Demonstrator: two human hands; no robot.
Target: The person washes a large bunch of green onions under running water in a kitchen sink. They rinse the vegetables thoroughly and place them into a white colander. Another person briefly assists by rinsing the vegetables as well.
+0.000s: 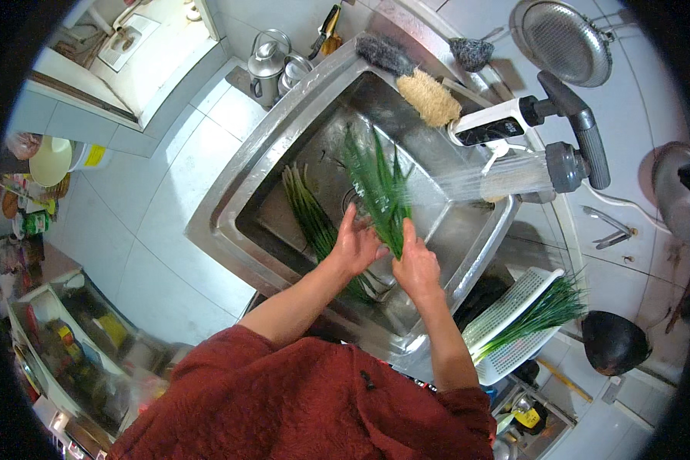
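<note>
A bunch of long green leaves, like chives or scallions [378,187], is gripped near its lower end by my right hand [417,261]. Water sprays across it from the black spray head of the faucet [564,167]. My left hand [356,244] is beside the bunch with the fingers apart and nothing held in it. Below, in the stainless steel sink [276,204], lies a second bunch of greens [307,213] with pale stem ends, partly hidden by my left hand and forearm.
A white plastic basket [514,310] with more greens [543,313] stands right of the sink. A loofah [428,96] and a dark scrubber [384,53] rest on the sink's far rim. A mesh strainer [563,43] and a black ladle [615,343] hang on the tiled wall. Metal kettles [267,63] stand beyond the sink.
</note>
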